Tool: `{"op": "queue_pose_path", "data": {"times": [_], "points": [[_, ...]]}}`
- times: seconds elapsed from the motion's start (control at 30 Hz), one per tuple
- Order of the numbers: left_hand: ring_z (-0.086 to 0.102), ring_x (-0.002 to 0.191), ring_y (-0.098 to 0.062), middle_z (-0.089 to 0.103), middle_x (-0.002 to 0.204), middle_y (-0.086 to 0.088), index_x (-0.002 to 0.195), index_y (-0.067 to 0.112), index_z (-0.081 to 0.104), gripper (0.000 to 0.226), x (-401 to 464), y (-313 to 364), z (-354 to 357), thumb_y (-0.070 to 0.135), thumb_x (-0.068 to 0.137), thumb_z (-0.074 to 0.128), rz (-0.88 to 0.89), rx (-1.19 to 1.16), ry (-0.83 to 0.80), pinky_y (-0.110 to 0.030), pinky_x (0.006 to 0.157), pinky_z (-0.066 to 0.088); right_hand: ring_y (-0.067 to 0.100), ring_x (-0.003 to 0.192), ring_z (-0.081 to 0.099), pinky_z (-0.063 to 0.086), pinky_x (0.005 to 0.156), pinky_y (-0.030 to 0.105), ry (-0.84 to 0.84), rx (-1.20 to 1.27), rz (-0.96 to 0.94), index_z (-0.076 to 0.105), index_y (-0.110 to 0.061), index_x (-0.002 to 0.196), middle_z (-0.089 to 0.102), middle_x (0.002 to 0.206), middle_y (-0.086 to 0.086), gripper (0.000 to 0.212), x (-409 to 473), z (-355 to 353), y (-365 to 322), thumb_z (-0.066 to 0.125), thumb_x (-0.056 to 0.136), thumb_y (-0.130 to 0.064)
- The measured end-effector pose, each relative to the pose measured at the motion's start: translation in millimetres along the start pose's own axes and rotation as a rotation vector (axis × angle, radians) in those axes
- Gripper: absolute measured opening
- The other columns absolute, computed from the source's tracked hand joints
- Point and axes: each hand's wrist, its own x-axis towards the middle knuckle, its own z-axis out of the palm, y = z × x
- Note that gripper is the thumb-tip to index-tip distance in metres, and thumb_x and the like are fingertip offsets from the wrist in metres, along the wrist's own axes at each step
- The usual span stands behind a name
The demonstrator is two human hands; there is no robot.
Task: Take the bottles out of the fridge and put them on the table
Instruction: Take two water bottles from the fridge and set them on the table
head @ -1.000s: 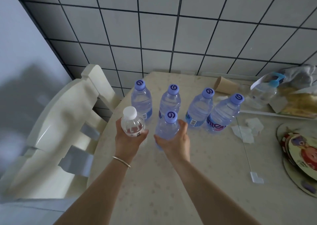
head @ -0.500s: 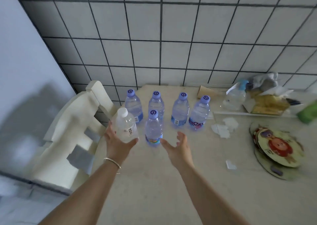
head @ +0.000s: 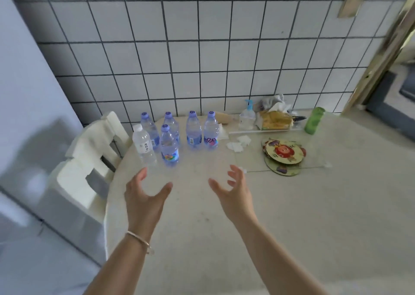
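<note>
Head view had the round surface (head: 292, 227) filling the shot, and six bottles stood upright near its far left edge! Four purple-capped bottles (head: 193, 129) lined the back; a fifth purple-capped bottle (head: 169, 146) stood in front, the white-capped bottle (head: 143, 145) just beside it at the left edge. Both grips hovered near them, holding nothing: left hand (head: 143, 195) and right hand (head: 233, 193), fingers spread and loosely curved, apart from every bottle.
</note>
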Motion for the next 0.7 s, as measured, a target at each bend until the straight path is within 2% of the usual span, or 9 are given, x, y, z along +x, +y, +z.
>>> {"op": "queue_pose_path", "data": {"times": [0.13,0.27,0.37,0.53,0.63,0.7], "points": [[0.043,0.127,-0.020,0.049,0.132,0.001,0.131,0.023,0.047,0.075,-62.2,16.4,-31.6,0.037,0.066,0.080,-0.026,-0.013,-0.113,-0.046,0.108,0.035,0.016,0.120,0.049,0.040,0.099,0.032,0.027,-0.030,0.018,0.034,-0.023,0.136,0.048,0.135,-0.001,0.068,-65.3,-23.7,7.9,0.068,0.080,-0.040],[0.044,0.125,-0.018,0.046,0.121,0.009,0.130,0.023,0.046,0.089,-107.9,30.8,-56.9,0.062,0.052,0.063,0.021,-0.058,-0.199,-0.048,0.107,0.037,0.016,0.121,0.048,0.040,0.100,0.033,0.077,-0.043,0.015,0.034,-0.023,0.136,0.047,0.136,0.000,0.067,-126.6,-42.4,5.8,0.067,0.081,-0.041],[0.044,0.125,-0.019,0.045,0.121,0.009,0.131,0.021,0.046,0.081,-132.5,35.1,-70.3,0.050,0.060,0.071,0.070,-0.077,-0.287,-0.047,0.106,0.037,0.015,0.119,0.048,0.040,0.101,0.036,0.161,-0.042,0.015,0.033,-0.024,0.137,0.047,0.134,-0.001,0.068,-169.9,-50.3,5.1,0.067,0.080,-0.041],[0.044,0.127,-0.022,0.049,0.131,-0.006,0.133,0.015,0.046,0.070,-182.1,38.6,-79.8,0.028,0.072,0.078,0.087,-0.152,-0.424,-0.040,0.109,0.034,0.015,0.120,0.048,0.040,0.100,0.036,0.294,-0.044,0.078,0.032,-0.025,0.137,0.046,0.135,-0.002,0.070,-247.5,-43.5,14.4,0.068,0.079,-0.043],[0.046,0.124,-0.020,0.048,0.125,0.000,0.132,0.015,0.047,0.074,-213.8,38.1,-102.1,0.037,0.066,0.074,0.173,-0.166,-0.535,-0.039,0.108,0.035,0.016,0.121,0.048,0.039,0.099,0.030,0.378,-0.030,0.106,0.031,-0.023,0.139,0.045,0.136,-0.001,0.072,-300.2,-40.2,16.4,0.068,0.080,-0.041],[0.046,0.122,-0.019,0.049,0.123,0.000,0.132,0.013,0.047,0.075,-228.5,33.7,-123.6,0.035,0.066,0.076,0.194,-0.174,-0.572,-0.037,0.107,0.036,0.015,0.121,0.047,0.039,0.099,0.031,0.401,-0.054,0.127,0.030,-0.024,0.140,0.044,0.136,-0.002,0.073,-332.0,-40.8,17.7,0.067,0.080,-0.042]]}}
